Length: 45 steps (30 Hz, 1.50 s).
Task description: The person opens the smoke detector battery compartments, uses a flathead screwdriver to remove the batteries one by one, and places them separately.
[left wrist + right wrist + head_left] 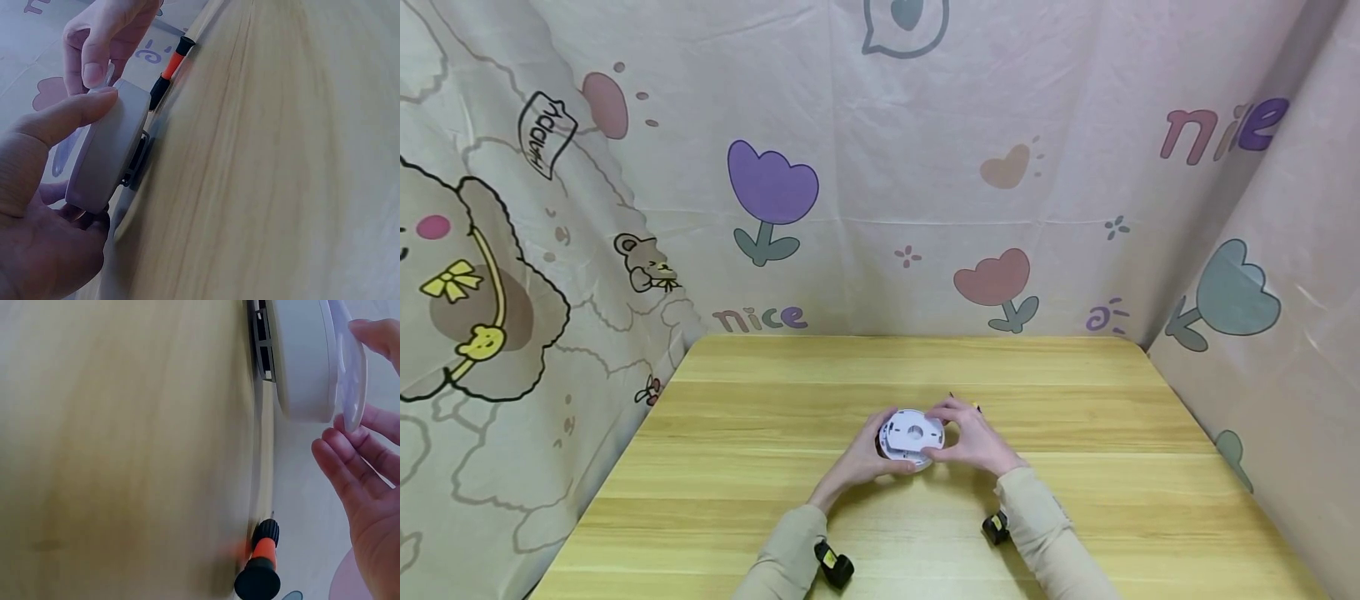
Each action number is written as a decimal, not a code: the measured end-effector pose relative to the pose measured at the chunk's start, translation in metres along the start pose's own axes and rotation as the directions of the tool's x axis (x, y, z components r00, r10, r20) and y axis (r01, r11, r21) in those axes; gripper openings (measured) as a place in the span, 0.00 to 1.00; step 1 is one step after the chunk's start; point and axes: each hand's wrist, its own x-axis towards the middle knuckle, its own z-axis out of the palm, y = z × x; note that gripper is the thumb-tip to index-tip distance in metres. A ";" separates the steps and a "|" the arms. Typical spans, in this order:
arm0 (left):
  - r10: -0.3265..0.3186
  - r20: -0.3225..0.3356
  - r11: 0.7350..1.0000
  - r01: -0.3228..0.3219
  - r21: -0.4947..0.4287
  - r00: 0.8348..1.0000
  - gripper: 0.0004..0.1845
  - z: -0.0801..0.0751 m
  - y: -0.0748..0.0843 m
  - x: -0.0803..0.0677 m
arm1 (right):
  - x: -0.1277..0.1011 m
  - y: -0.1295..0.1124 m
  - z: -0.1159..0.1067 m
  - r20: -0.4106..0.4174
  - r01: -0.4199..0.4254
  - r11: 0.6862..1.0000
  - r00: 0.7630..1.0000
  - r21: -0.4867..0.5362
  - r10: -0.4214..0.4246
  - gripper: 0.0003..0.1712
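White disc (912, 434), left hand (862, 457) gripping, right hand (972, 437) pinching

The round white plastic device (912, 437) looks smooth and matt; the pale wooden table (775, 467) shows a satin grain.

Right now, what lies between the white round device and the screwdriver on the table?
Only bare wooden table. In the right wrist view, nothing sits on the strip between the white round device and the screwdriver; the right hand is above it.

sleeves: long, beige, ribbed at the cuffs
left sleeve (790, 550): small black-and-yellow camera unit strapped under the wrist
right sleeve (1037, 521): matching black-and-yellow unit at the cuff
hands: bare
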 end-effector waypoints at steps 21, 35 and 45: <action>0.000 -0.002 1.000 0.000 0.011 1.000 0.57 0.000 0.000 0.000 | 0.002 0.003 0.007 0.020 0.058 0.995 0.998 -0.075 -0.057 0.31; -0.014 -0.001 1.000 0.014 0.012 1.000 0.57 0.000 -0.001 0.001 | 0.002 0.003 0.008 0.026 0.062 0.996 0.998 -0.071 -0.060 0.31; -0.010 0.000 1.000 0.010 0.019 1.000 0.58 0.000 -0.001 0.002 | 0.001 0.003 0.007 0.035 0.049 0.998 0.998 -0.049 -0.047 0.31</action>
